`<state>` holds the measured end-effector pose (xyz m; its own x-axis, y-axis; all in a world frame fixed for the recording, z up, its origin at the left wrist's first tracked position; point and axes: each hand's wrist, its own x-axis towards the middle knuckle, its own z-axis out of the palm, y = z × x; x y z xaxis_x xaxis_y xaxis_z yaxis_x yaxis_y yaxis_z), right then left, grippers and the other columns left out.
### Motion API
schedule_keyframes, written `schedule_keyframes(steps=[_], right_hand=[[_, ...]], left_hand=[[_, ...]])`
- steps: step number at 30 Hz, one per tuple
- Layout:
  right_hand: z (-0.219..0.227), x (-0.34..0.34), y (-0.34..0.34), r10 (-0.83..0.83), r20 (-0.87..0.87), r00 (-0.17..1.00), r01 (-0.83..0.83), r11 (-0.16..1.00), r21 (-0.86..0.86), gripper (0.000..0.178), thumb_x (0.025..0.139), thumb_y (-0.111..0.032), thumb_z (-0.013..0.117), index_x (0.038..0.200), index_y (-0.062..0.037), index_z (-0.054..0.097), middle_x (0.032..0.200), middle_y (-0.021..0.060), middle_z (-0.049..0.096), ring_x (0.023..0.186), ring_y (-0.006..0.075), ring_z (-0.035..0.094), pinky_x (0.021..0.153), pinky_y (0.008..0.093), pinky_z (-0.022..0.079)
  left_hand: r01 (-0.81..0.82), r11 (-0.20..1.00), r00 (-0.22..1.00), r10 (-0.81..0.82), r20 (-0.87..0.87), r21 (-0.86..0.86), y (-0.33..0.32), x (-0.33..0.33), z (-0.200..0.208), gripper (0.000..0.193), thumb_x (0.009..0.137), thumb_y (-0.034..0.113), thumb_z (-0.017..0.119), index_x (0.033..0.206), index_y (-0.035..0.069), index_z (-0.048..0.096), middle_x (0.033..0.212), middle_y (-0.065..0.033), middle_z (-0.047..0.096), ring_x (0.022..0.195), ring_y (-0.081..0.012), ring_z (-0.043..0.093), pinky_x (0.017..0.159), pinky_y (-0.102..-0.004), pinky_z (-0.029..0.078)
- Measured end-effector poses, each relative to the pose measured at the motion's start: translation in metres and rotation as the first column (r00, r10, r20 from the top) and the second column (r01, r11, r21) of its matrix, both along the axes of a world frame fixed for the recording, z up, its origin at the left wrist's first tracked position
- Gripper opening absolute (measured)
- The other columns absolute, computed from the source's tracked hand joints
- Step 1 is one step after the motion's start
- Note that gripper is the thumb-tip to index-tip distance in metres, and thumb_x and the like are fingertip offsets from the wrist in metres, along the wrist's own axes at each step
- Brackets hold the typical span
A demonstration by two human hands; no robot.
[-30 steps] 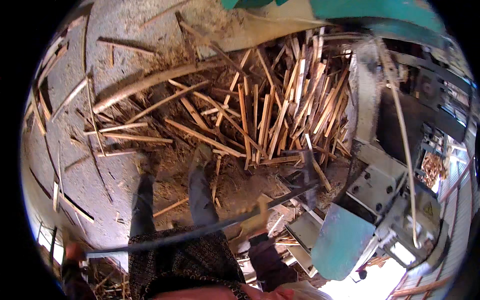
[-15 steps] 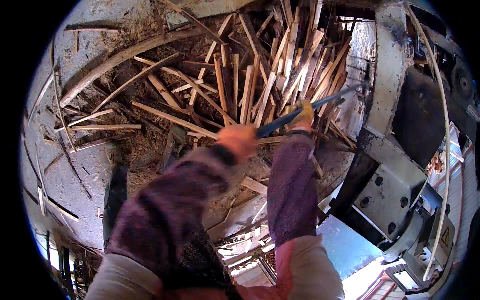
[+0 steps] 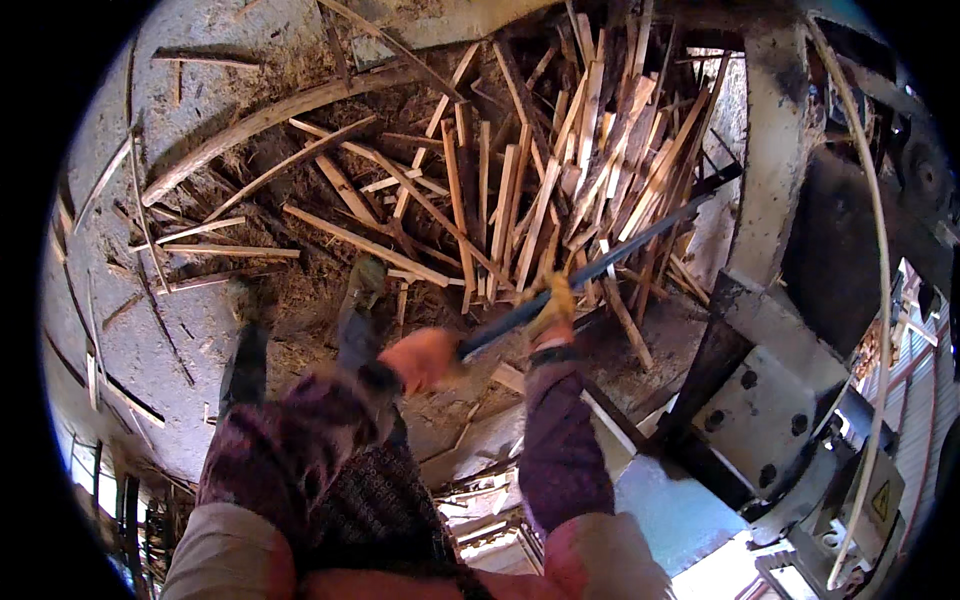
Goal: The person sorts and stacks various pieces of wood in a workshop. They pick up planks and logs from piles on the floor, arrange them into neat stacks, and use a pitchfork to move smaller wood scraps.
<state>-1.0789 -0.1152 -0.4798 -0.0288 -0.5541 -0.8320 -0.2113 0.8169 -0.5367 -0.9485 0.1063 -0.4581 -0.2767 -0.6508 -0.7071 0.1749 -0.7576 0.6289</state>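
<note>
With both gloved hands I grip a long dark pole (image 3: 643, 240) that has a short dark crosspiece at its far end. It slants from low middle up to the right, across a heap of split wood strips (image 3: 510, 190). My left hand (image 3: 420, 360), in an orange glove, is closed at the near end of the pole and somewhat blurred. Farther along the shaft my right hand (image 3: 553, 308), in a yellowish glove, is wrapped around it. The pole's far end reaches the right side of the heap, beside a pale machine frame; what it touches there I cannot tell.
A long curved wood slab (image 3: 270, 120) lies behind loose strips at the left. My boots (image 3: 362, 285) stand on the debris-strewn floor. At the right rises a heavy machine frame (image 3: 775, 150) with a bolted block (image 3: 765, 420) and a hanging cable (image 3: 868, 150).
Both hands have drawn back toward me and to the left, pulling the near part of the pole along. A few strips at the heap's right front have shifted.
</note>
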Motion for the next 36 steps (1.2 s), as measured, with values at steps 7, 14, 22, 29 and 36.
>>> schedule_keyframes(steps=[7,14,22,29,36], right_hand=[[-0.005,0.031,-0.015,-0.109,0.195,0.975,0.134,0.984,-0.117,0.025,0.101,-0.038,0.061,0.111,-0.016,0.066,0.066,-0.0017,0.059,0.058,0.0203,0.058,0.051,0.0369,0.048],[0.051,0.0,0.07,-0.006,0.301,0.954,0.051,0.988,-0.144,0.027,0.103,-0.034,0.058,0.123,-0.0158,0.053,0.059,-0.0044,0.049,0.047,0.0158,0.051,0.046,0.0351,0.045],[0.197,0.065,0.33,-0.004,-0.078,0.997,0.007,0.999,0.04,0.039,0.094,-0.048,0.07,0.088,-0.0095,0.064,0.059,0.0032,0.055,0.05,0.0184,0.052,0.051,0.0359,0.045],[0.231,0.084,0.401,0.272,0.406,0.872,-0.378,0.903,0.206,0.048,0.105,-0.046,0.054,0.126,-0.0037,0.062,0.092,0.0118,0.069,0.078,0.0248,0.063,0.077,0.0364,0.05],[0.146,0.093,0.188,-0.214,0.191,0.958,0.168,0.958,0.233,0.017,0.093,-0.027,0.072,0.1,-0.0143,0.064,0.069,-0.0039,0.046,0.062,0.0163,0.049,0.067,0.0391,0.046]], left_hand=[[-0.274,0.953,0.92,0.221,-0.325,-0.129,-0.048,-0.044,-0.095,0.032,0.083,0.029,0.082,0.106,0.006,0.078,0.077,-0.0059,0.069,0.069,-0.0158,0.064,0.064,-0.0372,0.052],[-0.211,0.952,0.947,0.142,-0.289,-0.223,0.058,-0.037,0.017,0.035,0.083,0.039,0.078,0.095,0.006,0.079,0.075,-0.0067,0.069,0.069,-0.0163,0.063,0.062,-0.0366,0.049],[-0.06,0.993,0.846,0.103,-0.524,0.099,0.31,0.074,0.182,0.032,0.093,0.035,0.07,0.107,0.007,0.072,0.078,0.0,0.061,0.067,-0.0119,0.058,0.06,-0.0321,0.047],[-0.2,0.951,0.896,0.275,-0.349,0.234,0.476,0.106,0.219,0.04,0.084,0.032,0.078,0.11,0.003,0.074,0.083,-0.0043,0.071,0.07,-0.0153,0.064,0.063,-0.0324,0.052],[-0.126,0.945,0.771,-0.099,0.63,0.303,0.426,0.02,0.154,0.031,0.073,0.027,0.078,0.102,0.016,0.076,0.09,-0.0184,0.074,0.085,-0.0395,0.071,0.074,-0.049,0.057]])
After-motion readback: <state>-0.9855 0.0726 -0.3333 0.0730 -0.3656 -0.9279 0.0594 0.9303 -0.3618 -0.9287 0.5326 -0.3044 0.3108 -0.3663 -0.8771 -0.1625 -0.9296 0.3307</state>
